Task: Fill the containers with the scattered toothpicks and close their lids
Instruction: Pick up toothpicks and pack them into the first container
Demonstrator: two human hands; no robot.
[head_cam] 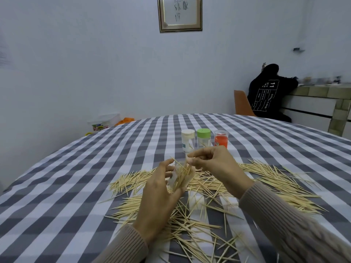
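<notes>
My left hand (157, 198) grips a clear plastic container (179, 177), tilted and lidless, with a bundle of toothpicks sticking out of its mouth. Just above that mouth, my right hand (214, 166) pinches the tops of a few toothpicks between thumb and fingers. Scattered toothpicks (275, 185) lie in a wide pile on the checked tablecloth under and around both hands. Behind the hands stand a white-lidded container (188, 138), a green-lidded container (203, 137) and a container with orange contents (221, 141), which shows no coloured lid.
The grey-and-white checked table (76, 177) stretches out to the left and behind the containers. A person in a black top (269, 93) sits on an orange chair at a counter, back right. Plastic boxes (106, 121) lie beyond the table's far left edge.
</notes>
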